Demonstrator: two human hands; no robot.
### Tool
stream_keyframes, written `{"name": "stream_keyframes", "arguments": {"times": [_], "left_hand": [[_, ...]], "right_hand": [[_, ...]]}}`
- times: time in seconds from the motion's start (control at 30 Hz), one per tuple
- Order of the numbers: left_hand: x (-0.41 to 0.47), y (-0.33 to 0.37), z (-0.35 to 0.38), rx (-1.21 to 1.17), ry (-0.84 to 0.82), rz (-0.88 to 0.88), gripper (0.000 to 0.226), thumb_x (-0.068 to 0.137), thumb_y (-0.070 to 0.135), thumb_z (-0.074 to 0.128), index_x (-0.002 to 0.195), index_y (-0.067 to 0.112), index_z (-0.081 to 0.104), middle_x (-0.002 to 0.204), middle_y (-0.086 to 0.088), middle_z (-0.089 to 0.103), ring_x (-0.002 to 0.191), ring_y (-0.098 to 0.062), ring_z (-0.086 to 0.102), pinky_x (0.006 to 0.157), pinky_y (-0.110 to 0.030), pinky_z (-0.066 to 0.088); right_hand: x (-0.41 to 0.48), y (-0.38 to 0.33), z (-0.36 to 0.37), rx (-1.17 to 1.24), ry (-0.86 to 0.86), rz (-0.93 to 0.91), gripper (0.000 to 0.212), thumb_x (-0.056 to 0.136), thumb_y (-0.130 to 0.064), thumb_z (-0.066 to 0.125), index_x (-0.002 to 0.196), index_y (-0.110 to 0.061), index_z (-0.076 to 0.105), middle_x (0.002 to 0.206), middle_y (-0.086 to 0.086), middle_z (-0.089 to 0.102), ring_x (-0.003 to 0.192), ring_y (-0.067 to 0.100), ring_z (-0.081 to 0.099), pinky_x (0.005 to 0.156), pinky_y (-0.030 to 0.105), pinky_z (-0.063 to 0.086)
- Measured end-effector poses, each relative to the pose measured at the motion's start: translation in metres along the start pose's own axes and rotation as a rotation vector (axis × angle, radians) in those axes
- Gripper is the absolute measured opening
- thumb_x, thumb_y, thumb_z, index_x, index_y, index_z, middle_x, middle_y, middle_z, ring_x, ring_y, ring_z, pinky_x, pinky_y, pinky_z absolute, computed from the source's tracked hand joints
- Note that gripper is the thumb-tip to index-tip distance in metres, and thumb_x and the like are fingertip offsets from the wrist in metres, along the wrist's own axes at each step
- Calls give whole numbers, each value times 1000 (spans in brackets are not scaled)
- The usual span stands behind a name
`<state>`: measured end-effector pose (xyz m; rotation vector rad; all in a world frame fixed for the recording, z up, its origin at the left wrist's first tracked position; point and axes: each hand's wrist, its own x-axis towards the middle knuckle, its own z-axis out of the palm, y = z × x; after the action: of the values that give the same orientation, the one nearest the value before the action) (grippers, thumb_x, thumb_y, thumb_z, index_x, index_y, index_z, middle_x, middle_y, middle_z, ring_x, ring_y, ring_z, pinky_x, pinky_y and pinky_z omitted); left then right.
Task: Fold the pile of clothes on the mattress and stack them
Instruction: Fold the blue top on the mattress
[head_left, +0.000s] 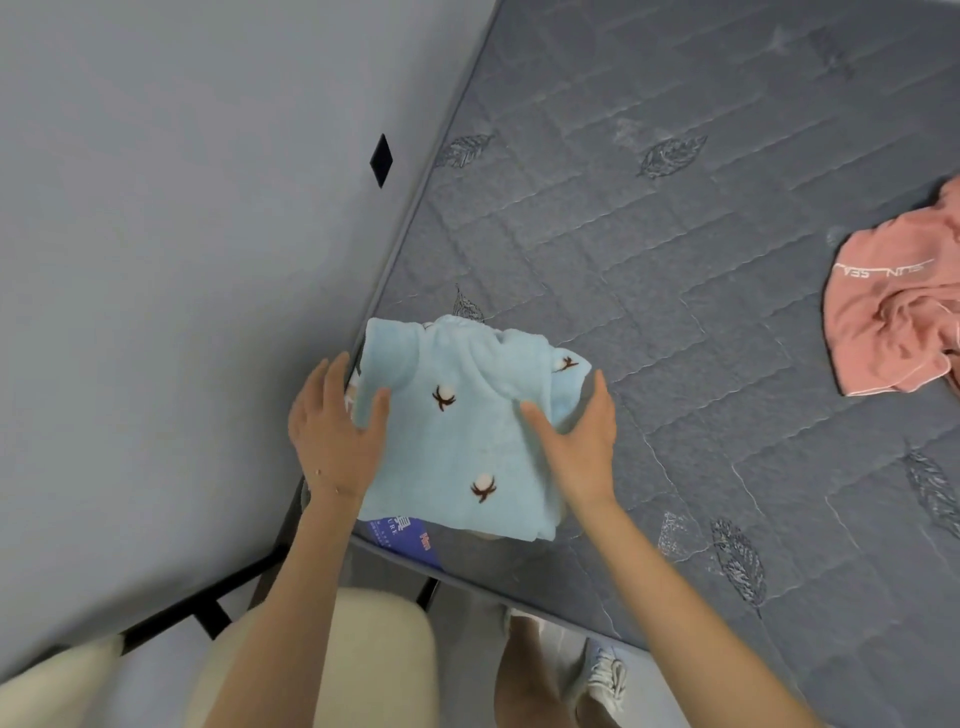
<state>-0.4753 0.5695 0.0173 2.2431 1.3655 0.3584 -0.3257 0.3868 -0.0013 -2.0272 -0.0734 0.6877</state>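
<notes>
Two hands: both of mine are at the folded pale blue fleece garment with brown-and-white cotton-boll motifs, one on each side.
Left hand: it lies flat against the left edge of the blue garment, fingers spread and straight, thumb resting on the fabric; the grip is open, clamped on nothing.
Right hand: it presses on the right side of the blue garment, fingers apart and extended, thumb on the fabric, palm partly over the garment's right edge; this grip is also open.
Blue garment: it sits near the left edge of the grey quilted mattress with stitched leaf patterns, close to the near-left corner, on top of other folded pieces whose pale edges peek out beneath it.
Blue label: a dark blue printed tag shows just under the garment's near edge, at the mattress edge.
Pink crumpled garment with white lettering: it lies unfolded at the right edge of view, well apart from the blue stack.
Wall: grey, beside the mattress's left edge.
</notes>
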Motion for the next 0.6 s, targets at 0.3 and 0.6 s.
{"name": "stream_keyframes", "arguments": {"times": [0.3,0.6], "left_hand": [[-44,114,35,318,-235,347,79,82,65,30,147,21,35,154,-14,28,142,-37,25,114,-55,21],[-114,232,112,343,-311,570,80,82,69,30,147,24,36,156,-11,26,144,-36,22,115,-56,16]], "right_hand": [[-8,10,-77,-753,30,-242,83,85,-65,52,153,-33,17,162,2,11,149,26,5,117,46,9],[-12,62,-240,-792,138,-139,84,86,-59,54,154,-34,11,163,0,6,150,25,-1,119,45,4]]}}
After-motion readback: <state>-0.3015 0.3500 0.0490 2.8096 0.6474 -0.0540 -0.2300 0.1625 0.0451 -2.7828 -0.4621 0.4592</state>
